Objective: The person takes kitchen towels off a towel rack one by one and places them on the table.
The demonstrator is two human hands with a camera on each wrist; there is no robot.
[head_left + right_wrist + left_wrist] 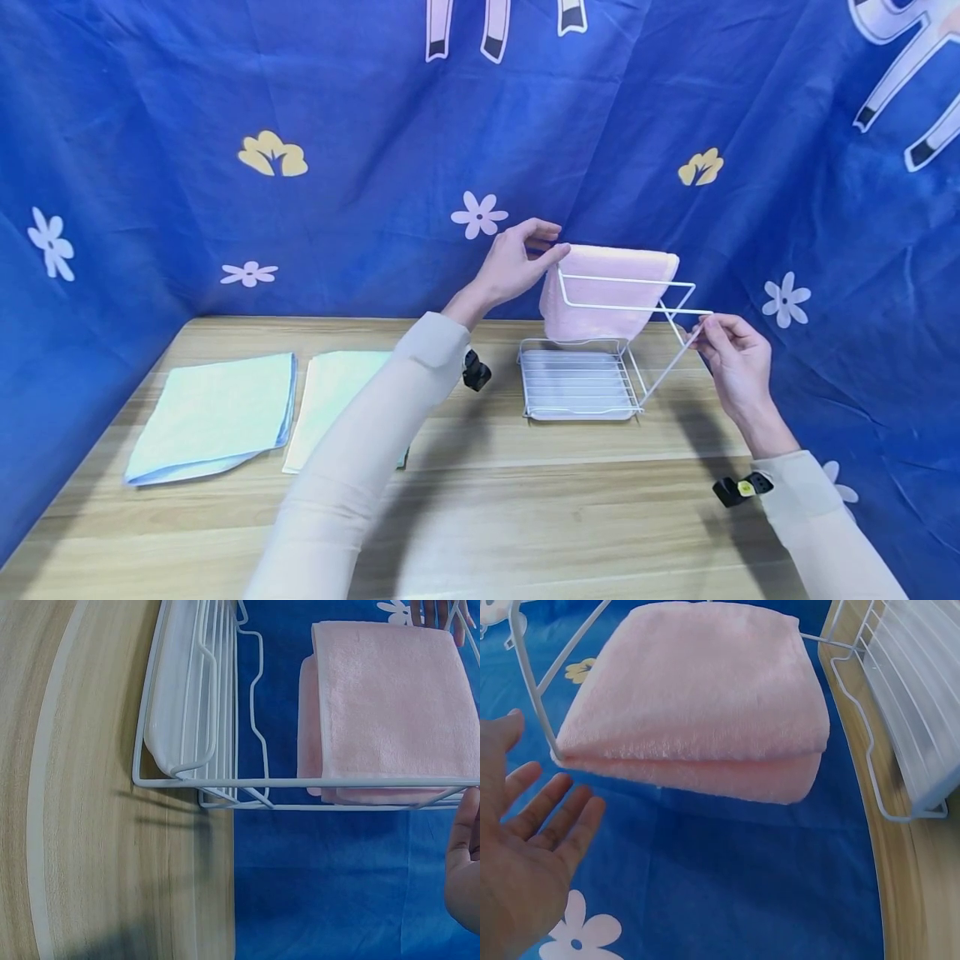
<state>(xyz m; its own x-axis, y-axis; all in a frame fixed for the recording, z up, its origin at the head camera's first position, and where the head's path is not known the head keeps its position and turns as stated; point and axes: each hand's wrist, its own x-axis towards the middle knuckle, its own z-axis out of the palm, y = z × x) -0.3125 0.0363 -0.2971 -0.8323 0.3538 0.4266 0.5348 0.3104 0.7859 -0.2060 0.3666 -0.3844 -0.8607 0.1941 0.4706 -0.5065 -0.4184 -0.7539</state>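
Note:
A pink towel (618, 283) hangs folded over a top bar of a white wire rack (636, 307); its folded layers show in the left wrist view. The rack stands on the table with a white tray (577, 383) under its lower wires. Beside the towel's left end is my left hand (517, 262), its fingers (547, 806) extended and spread near the bar end, holding nothing. At the rack's upper right corner, my right hand (738, 358) pinches the wire between thumb and fingers. Only part of that hand (465, 870) shows in the right wrist view.
On the left of the wooden table (525, 517) lie a folded light blue cloth (213, 412) and a pale green cloth (330, 387), the latter partly hidden by my left sleeve (375, 442). A blue patterned curtain (360, 208) hangs behind the table and along its sides.

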